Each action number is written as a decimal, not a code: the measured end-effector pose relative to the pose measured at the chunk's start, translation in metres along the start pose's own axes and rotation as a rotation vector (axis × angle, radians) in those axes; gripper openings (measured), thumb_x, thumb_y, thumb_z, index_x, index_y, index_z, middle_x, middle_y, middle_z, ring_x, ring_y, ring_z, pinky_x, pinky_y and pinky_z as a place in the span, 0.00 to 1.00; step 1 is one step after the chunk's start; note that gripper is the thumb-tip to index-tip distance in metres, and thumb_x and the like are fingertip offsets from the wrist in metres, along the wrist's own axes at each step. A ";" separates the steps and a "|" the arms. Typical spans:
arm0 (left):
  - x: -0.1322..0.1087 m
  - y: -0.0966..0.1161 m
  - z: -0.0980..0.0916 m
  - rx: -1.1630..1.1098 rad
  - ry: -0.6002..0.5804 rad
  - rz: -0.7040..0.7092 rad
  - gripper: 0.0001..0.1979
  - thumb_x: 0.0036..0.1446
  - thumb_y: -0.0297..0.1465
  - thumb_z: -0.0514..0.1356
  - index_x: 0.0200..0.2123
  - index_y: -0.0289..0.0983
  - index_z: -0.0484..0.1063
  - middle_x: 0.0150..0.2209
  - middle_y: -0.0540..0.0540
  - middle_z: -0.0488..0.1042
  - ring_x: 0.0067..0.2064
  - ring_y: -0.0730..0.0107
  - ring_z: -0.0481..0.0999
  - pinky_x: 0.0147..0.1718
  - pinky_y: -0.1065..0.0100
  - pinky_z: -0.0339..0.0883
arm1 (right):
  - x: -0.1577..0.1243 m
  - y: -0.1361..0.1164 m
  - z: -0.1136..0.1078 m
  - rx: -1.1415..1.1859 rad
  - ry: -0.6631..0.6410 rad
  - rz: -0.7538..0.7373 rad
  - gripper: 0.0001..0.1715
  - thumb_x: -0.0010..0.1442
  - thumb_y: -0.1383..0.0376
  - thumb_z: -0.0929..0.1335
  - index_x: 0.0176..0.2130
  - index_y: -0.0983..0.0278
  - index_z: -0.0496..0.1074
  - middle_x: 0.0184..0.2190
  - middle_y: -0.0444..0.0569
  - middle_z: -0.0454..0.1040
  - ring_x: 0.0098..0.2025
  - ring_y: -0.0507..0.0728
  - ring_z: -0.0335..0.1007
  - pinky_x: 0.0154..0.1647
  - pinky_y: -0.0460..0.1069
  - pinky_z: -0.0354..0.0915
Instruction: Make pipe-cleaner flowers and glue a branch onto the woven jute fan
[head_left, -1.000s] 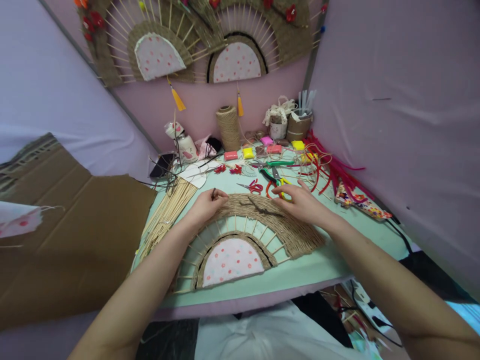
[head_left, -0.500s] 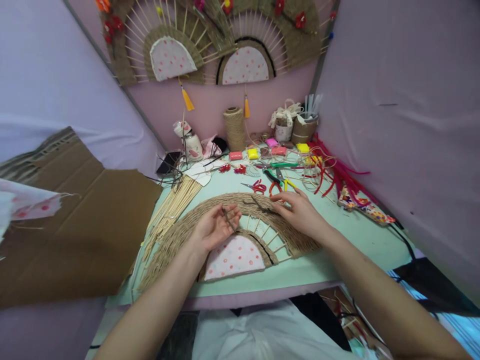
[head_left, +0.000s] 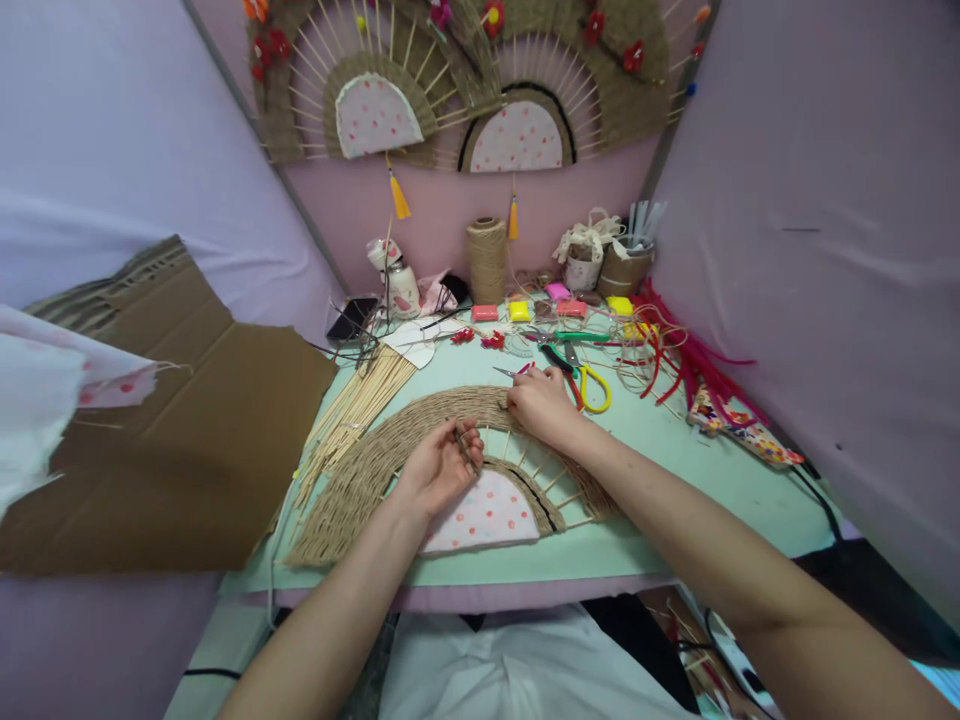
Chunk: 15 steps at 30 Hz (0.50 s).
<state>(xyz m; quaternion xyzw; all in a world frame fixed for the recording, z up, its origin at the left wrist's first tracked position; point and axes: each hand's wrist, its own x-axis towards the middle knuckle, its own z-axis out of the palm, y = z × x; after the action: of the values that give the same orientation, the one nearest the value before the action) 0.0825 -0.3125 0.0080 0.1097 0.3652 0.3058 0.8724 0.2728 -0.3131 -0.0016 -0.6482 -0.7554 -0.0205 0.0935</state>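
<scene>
A half-round fan (head_left: 360, 480) wrapped in brown twine, with thin wooden ribs, lies on the table. At its centre is a half-round of white fabric with red dots (head_left: 491, 515). My left hand (head_left: 439, 472), palm up above the fan, has its fingers curled round a short dark twig (head_left: 466, 452). Across the top of the twine band, my right hand (head_left: 546, 408) is bent down with its fingers closed. Its fingertips meet the band's upper part, and what they hold is hidden beneath them.
Thin wooden sticks (head_left: 352, 425) lie left of the fan, near a large cardboard sheet (head_left: 187, 450). Behind my right hand are yellow-handled scissors (head_left: 596, 390) and green-handled pliers (head_left: 577, 337). A twine spool (head_left: 487, 262) stands at the back, with red strips (head_left: 686, 350) to its right.
My right hand has moved left along the twine band and its fingers have closed over where dark twigs lay. The left hand keeps its twig. The view has shifted slightly.
</scene>
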 end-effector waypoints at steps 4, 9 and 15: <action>0.002 0.000 -0.003 -0.040 -0.011 -0.009 0.12 0.62 0.30 0.49 0.33 0.30 0.70 0.25 0.46 0.68 0.28 0.77 0.71 0.25 0.77 0.66 | -0.003 -0.003 -0.005 0.023 0.011 0.048 0.14 0.58 0.70 0.62 0.30 0.64 0.77 0.36 0.55 0.76 0.43 0.61 0.62 0.40 0.56 0.47; 0.002 -0.003 -0.002 -0.034 -0.022 0.009 0.10 0.61 0.29 0.51 0.33 0.30 0.69 0.26 0.46 0.67 0.28 0.77 0.70 0.25 0.77 0.66 | 0.001 -0.003 -0.001 0.035 -0.032 0.182 0.11 0.55 0.69 0.63 0.29 0.65 0.76 0.37 0.55 0.75 0.41 0.60 0.64 0.39 0.54 0.48; -0.003 0.009 0.005 0.444 0.009 0.159 0.04 0.52 0.27 0.58 0.32 0.32 0.69 0.19 0.55 0.57 0.18 0.83 0.53 0.15 0.79 0.47 | -0.009 0.014 -0.008 0.177 0.034 0.265 0.08 0.55 0.62 0.66 0.33 0.61 0.75 0.37 0.49 0.75 0.43 0.59 0.66 0.40 0.52 0.50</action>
<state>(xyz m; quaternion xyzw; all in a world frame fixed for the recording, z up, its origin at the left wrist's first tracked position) 0.0800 -0.3070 0.0173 0.3261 0.4176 0.2861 0.7984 0.2887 -0.3211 0.0034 -0.7311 -0.6604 0.0477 0.1647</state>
